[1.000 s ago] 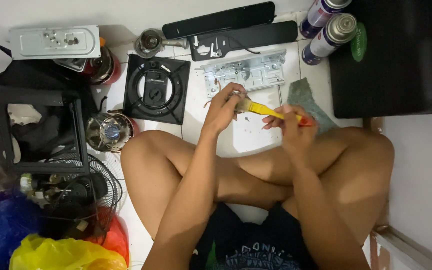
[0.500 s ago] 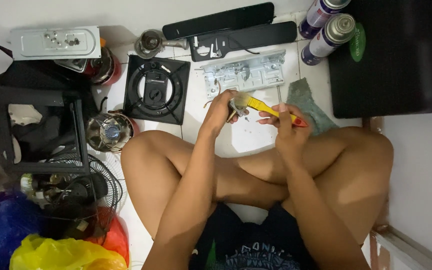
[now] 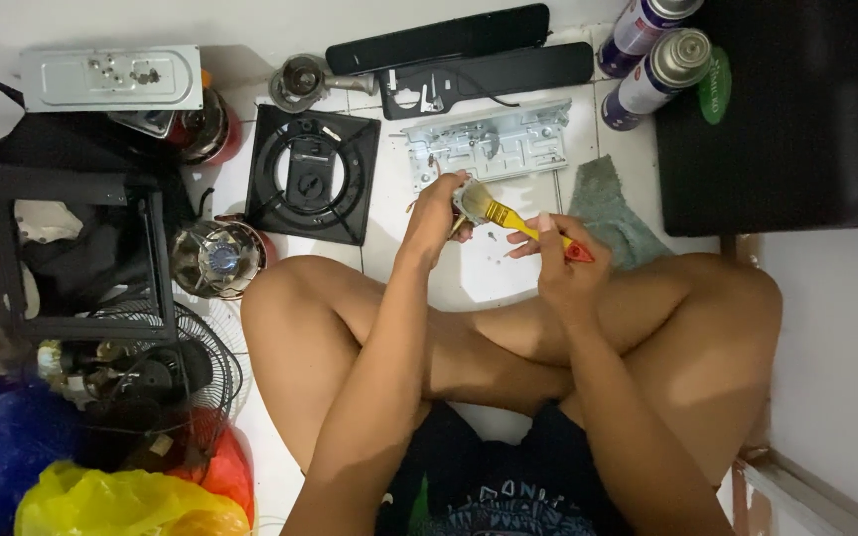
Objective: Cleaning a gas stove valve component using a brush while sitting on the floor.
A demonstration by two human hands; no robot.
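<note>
Two hands busy above my crossed legs: right hand (image 3: pixel 563 263) grips a yellow brush (image 3: pixel 508 220), left hand (image 3: pixel 437 213) pinches a small part (image 3: pixel 461 226) at its bristles. I judge the part could slip to the tiled floor (image 3: pixel 479 278) among the loose bits. Beyond lies a metal bracket (image 3: pixel 494 144).

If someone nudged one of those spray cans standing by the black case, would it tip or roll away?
Probably tips fairly easily: each spray can looks tall and narrow and stands upright on smooth white floor tiles. Once down, its round body would likely roll, though the black case close beside it might stop it. How full or heavy it is cannot be told.
</note>
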